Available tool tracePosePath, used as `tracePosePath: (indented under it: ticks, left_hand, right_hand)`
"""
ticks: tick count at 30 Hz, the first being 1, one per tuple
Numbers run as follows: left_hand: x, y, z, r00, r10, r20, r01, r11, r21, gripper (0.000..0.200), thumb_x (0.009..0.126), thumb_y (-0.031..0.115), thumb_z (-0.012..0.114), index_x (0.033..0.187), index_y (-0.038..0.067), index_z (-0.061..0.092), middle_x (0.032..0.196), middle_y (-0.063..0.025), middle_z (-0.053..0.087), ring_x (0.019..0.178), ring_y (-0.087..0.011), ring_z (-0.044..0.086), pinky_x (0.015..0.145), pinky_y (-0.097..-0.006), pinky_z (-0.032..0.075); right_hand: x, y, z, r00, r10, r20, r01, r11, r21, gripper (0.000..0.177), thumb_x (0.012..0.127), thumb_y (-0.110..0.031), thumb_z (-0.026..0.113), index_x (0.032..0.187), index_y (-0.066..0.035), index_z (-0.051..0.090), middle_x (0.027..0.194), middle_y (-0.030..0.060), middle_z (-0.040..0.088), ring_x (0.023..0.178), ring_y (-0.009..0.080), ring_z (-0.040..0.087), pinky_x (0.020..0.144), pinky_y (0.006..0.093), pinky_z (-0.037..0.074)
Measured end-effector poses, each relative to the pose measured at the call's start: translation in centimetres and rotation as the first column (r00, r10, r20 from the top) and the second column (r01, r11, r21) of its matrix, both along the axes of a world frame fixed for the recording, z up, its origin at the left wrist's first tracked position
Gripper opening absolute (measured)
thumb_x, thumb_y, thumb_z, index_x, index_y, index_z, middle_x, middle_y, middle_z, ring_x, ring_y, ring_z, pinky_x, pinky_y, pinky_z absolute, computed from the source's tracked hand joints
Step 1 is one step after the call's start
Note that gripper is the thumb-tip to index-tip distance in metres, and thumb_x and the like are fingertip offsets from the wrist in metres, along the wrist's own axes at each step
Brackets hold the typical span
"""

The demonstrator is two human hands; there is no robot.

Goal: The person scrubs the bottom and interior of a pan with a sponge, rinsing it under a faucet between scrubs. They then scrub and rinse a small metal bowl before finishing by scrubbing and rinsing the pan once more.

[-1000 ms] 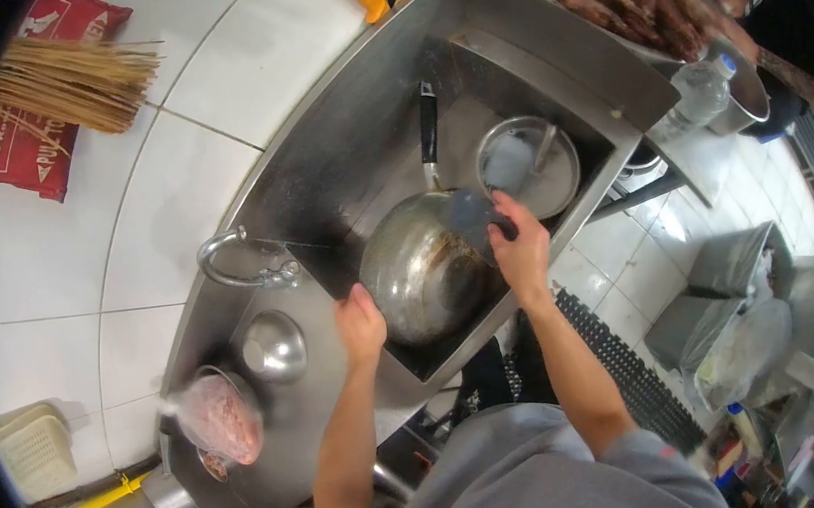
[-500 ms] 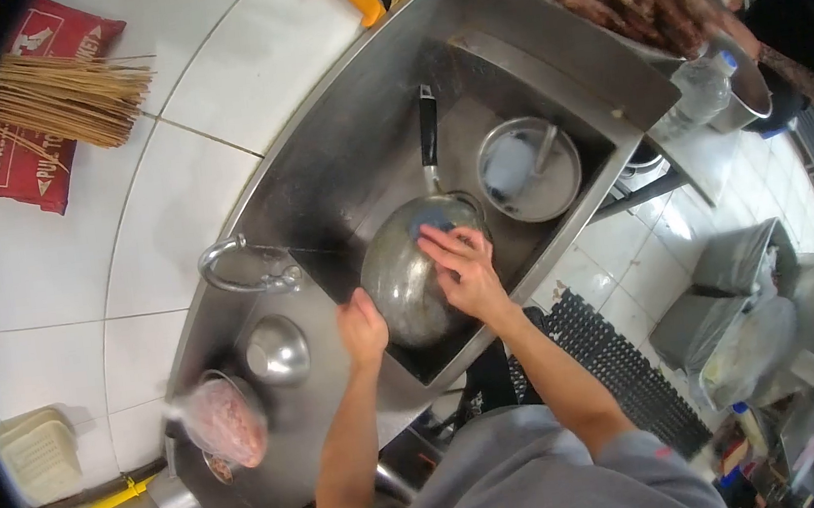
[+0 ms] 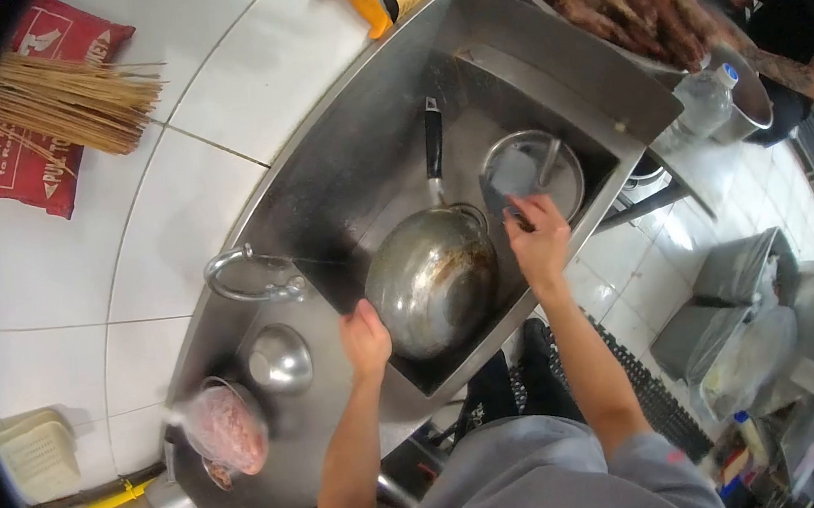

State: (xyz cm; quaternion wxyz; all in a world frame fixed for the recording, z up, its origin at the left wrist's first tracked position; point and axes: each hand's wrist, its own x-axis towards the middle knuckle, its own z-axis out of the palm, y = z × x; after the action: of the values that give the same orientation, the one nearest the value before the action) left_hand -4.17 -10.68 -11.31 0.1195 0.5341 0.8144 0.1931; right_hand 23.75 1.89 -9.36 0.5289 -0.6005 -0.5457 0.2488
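A wok (image 3: 433,286) lies bottom up in the steel sink (image 3: 374,173), its black handle (image 3: 433,142) pointing to the far side. Brown stains mark its rounded underside. My left hand (image 3: 367,341) is closed on the wok's near left edge, the fingertips hidden. My right hand (image 3: 539,243) is off the wok, at the near rim of a round metal bowl (image 3: 573,182). Its fingers pinch a small dark scouring pad (image 3: 522,220), mostly covered by the hand. Inside the bowl are greyish liquid and what looks like a utensil handle.
A faucet (image 3: 253,275) arches from the left. Beside it are a small steel bowl (image 3: 280,359) and bagged meat (image 3: 227,430). A large pot of meat (image 3: 614,4) and a plastic bottle (image 3: 706,104) stand right. Skewers (image 3: 79,102) lie far left; another person's arm (image 3: 789,65) shows far right.
My right hand has left the wok's underside and moved right to the bowl, taking the pad along. My left hand stays at the wok's edge.
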Motion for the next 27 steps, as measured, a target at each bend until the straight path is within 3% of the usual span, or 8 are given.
tracePosePath:
  ticks: [3, 6, 8, 13, 16, 19, 22, 27]
  left_hand:
    - [0.0, 0.0, -0.1, 1.000, 0.001, -0.022, -0.001, 1.000, -0.017, 0.055, 0.104, 0.033, 0.032, 0.089, -0.006, 0.067, 0.092, -0.0284, 0.066, 0.092, -0.0476, 0.056, 0.089, -0.0519, 0.041]
    - [0.3, 0.0, 0.2, 1.000, -0.011, -0.023, 0.012, 1.000, 0.028, 0.054, 0.104, 0.032, 0.031, 0.085, -0.005, 0.065, 0.086, -0.0285, 0.064, 0.087, -0.0481, 0.056, 0.084, -0.0531, 0.041]
    - [0.2, -0.2, 0.0, 0.999, -0.027, -0.025, 0.028, 0.998, 0.060, 0.053, 0.104, 0.031, 0.031, 0.083, -0.005, 0.064, 0.083, -0.0290, 0.063, 0.085, -0.0484, 0.055, 0.082, -0.0535, 0.041]
    - [0.8, 0.2, 0.6, 1.000, -0.002, 0.000, 0.002, 0.999, 0.046, 0.060, 0.105, 0.034, 0.031, 0.081, -0.011, 0.063, 0.083, -0.0340, 0.061, 0.086, -0.0498, 0.052, 0.082, -0.0555, 0.038]
    - [0.7, 0.4, 0.9, 1.000, -0.001, 0.012, 0.001, 1.000, 0.030, 0.061, 0.105, 0.034, 0.032, 0.082, -0.012, 0.063, 0.087, -0.0347, 0.061, 0.087, -0.0508, 0.052, 0.082, -0.0560, 0.038]
    - [1.0, 0.7, 0.7, 1.000, -0.013, -0.005, 0.014, 0.993, 0.119, 0.061, 0.105, 0.034, 0.032, 0.081, -0.013, 0.063, 0.087, -0.0352, 0.061, 0.087, -0.0512, 0.053, 0.082, -0.0566, 0.038]
    - [1.1, 0.3, 1.2, 1.000, 0.006, -0.022, -0.004, 0.997, 0.080, 0.060, 0.105, 0.033, 0.033, 0.080, -0.013, 0.062, 0.085, -0.0354, 0.061, 0.087, -0.0507, 0.053, 0.081, -0.0565, 0.038]
    - [0.7, 0.3, 0.7, 1.000, -0.008, 0.014, 0.006, 0.994, 0.107, 0.059, 0.105, 0.033, 0.033, 0.081, -0.013, 0.062, 0.085, -0.0351, 0.061, 0.086, -0.0504, 0.053, 0.080, -0.0564, 0.038]
  right_hand:
    - [-2.2, -1.1, -1.3, 0.929, 0.210, 0.306, -0.218, 0.976, -0.007, 0.046, 0.068, -0.002, 0.069, 0.114, -0.009, 0.071, 0.097, 0.0116, 0.056, 0.096, 0.0311, 0.056, 0.084, 0.0426, 0.046]
    - [-7.2, -4.2, -3.3, 0.882, 0.288, 0.372, -0.317, 0.948, 0.016, 0.057, 0.084, -0.015, 0.067, 0.136, 0.002, 0.051, 0.146, 0.0177, 0.044, 0.133, 0.0365, 0.042, 0.105, 0.0525, 0.035]
    - [-9.9, -8.4, -0.5, 0.866, 0.398, 0.304, -0.345, 0.914, -0.215, 0.067, 0.092, -0.018, 0.060, 0.150, 0.001, 0.032, 0.159, 0.0147, 0.028, 0.146, 0.0372, 0.027, 0.114, 0.0560, 0.025]
    - [-10.6, -9.4, -0.5, 0.846, 0.417, 0.333, -0.364, 0.907, -0.212, 0.059, 0.097, -0.025, 0.055, 0.147, 0.000, 0.037, 0.160, 0.0121, 0.028, 0.145, 0.0396, 0.027, 0.110, 0.0679, 0.023]
    - [-10.1, -6.5, -0.4, 0.922, 0.286, 0.261, -0.237, 0.950, -0.203, 0.059, 0.097, -0.031, 0.054, 0.147, -0.003, 0.039, 0.160, 0.0106, 0.028, 0.144, 0.0386, 0.029, 0.109, 0.0656, 0.026]
    - [-9.5, -5.3, -0.8, 0.877, 0.293, 0.380, -0.225, 0.951, -0.215, 0.058, 0.097, -0.037, 0.054, 0.145, -0.006, 0.044, 0.158, 0.0104, 0.033, 0.139, 0.0382, 0.036, 0.105, 0.0596, 0.032]
    - [-9.1, -2.6, -2.9, 0.904, 0.200, 0.379, -0.134, 0.972, -0.193, 0.061, 0.094, -0.049, 0.056, 0.138, -0.007, 0.054, 0.149, 0.0078, 0.047, 0.130, 0.0364, 0.042, 0.099, 0.0544, 0.036]
    - [-8.1, -2.2, -2.4, 0.902, 0.264, 0.341, -0.192, 0.954, -0.231, 0.056, 0.099, -0.048, 0.047, 0.138, -0.010, 0.055, 0.148, 0.0073, 0.048, 0.129, 0.0363, 0.042, 0.101, 0.0550, 0.034]
